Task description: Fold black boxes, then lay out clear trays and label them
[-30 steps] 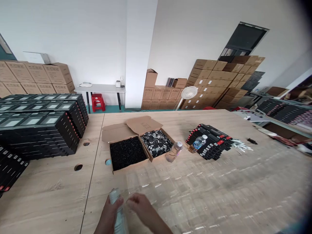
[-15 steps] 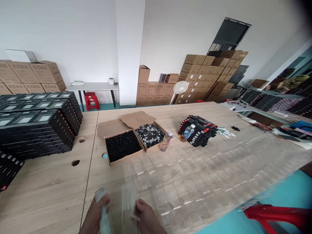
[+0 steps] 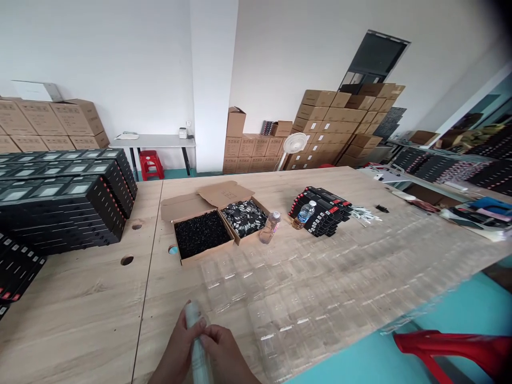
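Observation:
At the bottom of the view, my left hand (image 3: 181, 337) is wrapped round a stack of clear plastic pieces (image 3: 199, 352), seen edge-on. My right hand (image 3: 221, 346) presses its fingers against the same stack from the right, close beside the left thumb. Many clear plastic trays (image 3: 296, 298) lie in rows over the wooden table (image 3: 88, 320) to the right of my hands. Beyond my hands stands an open carton of small black pieces (image 3: 203, 234), next to one holding a black-and-white patterned bag (image 3: 245, 217).
Two bottles, one pinkish (image 3: 270, 228) and one amber (image 3: 304, 215), stand by a pile of black boxes (image 3: 324, 208). Stacked black boxes (image 3: 60, 213) fill the left side. A red stool (image 3: 452, 352) is at lower right.
My hands have come together around the stack. The separate clear piece seen between them before is no longer distinct. The view has shifted slightly.

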